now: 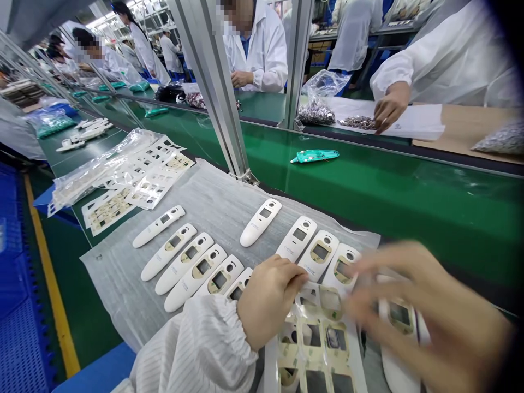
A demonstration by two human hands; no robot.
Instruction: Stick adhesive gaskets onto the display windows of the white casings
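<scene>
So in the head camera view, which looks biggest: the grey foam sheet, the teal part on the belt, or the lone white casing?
1. Grey foam sheet, by far.
2. Lone white casing.
3. Teal part; it lies farther away, so its rank against the casing is unsure.

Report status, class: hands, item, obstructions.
Left hand pinching clear sticker sheet. Right hand blurred, over white plastic thermometer shell; grip unclear. More shells crowd alongside.
</scene>
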